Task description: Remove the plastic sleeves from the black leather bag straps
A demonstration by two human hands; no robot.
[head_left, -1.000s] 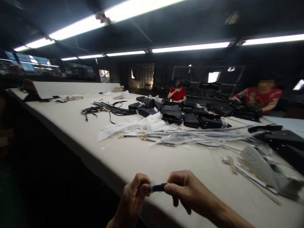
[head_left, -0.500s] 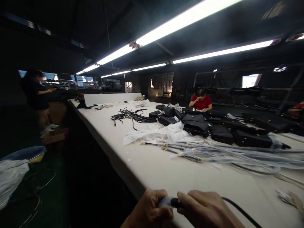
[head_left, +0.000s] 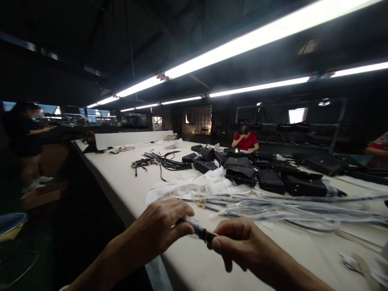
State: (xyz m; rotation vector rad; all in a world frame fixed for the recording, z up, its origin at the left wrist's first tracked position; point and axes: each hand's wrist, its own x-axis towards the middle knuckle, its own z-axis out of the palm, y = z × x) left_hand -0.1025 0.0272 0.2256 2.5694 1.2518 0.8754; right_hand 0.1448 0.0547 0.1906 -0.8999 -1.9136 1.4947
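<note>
"Where does the black strap [head_left: 200, 232] sit?"

"Between your two hands, over the near part of the table [head_left: 194, 264], clear wrap [head_left: 195, 223] toward its left."

"And how are your hands?"

"Your left hand [head_left: 159, 224] pinches the wrapped part between thumb and fingers; your right hand [head_left: 242, 242] pinches the right end."

"Beyond them?"

"Wrapped straps [head_left: 257, 205] lie to your right, with black bags [head_left: 241, 173] farther off."

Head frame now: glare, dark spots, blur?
Head view: ceiling lights blown out to white; head view: area left of the table sinks near black, hiding detail; head view: wrapped dark piece between left hand and right hand looks soft, fine detail unreadable.
</note>
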